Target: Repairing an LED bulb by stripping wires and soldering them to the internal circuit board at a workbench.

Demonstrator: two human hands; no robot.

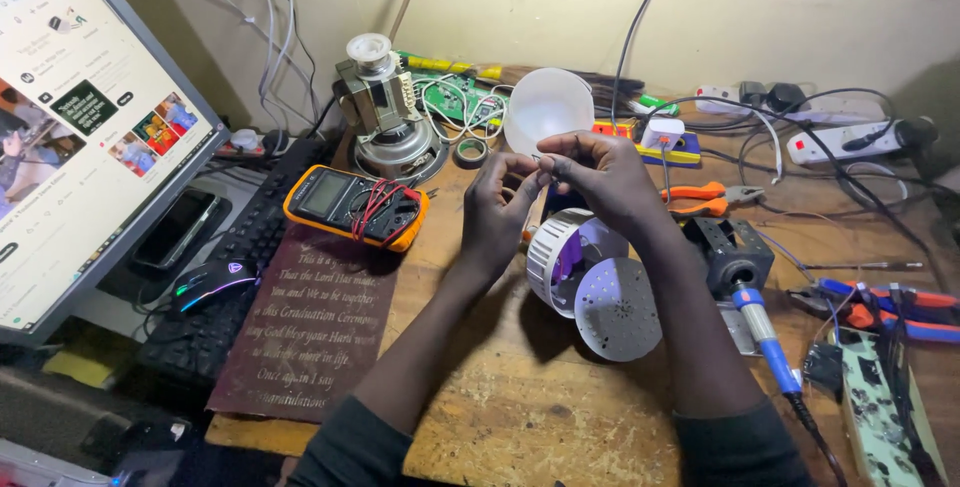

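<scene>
1. Both hands are meeting above the surface (520, 417): the left hand (497, 209) and right hand (596, 179) are pinching their fingers (533, 169) shut on something small and thin, too tiny to identify.
2. Just below, the white bulb housing (560, 257) is lying on its side, its round perforated plate (617, 309) leaning against it.
3. The frosted dome (548, 107) is sitting farther back; the yellow multimeter (356, 206) is resting left, the blue-handled soldering iron (762, 332) right, within reach.

A thin wire (537, 160), pinched between both hands' fingertips, is held above the open white lamp housing (560, 257).
</scene>
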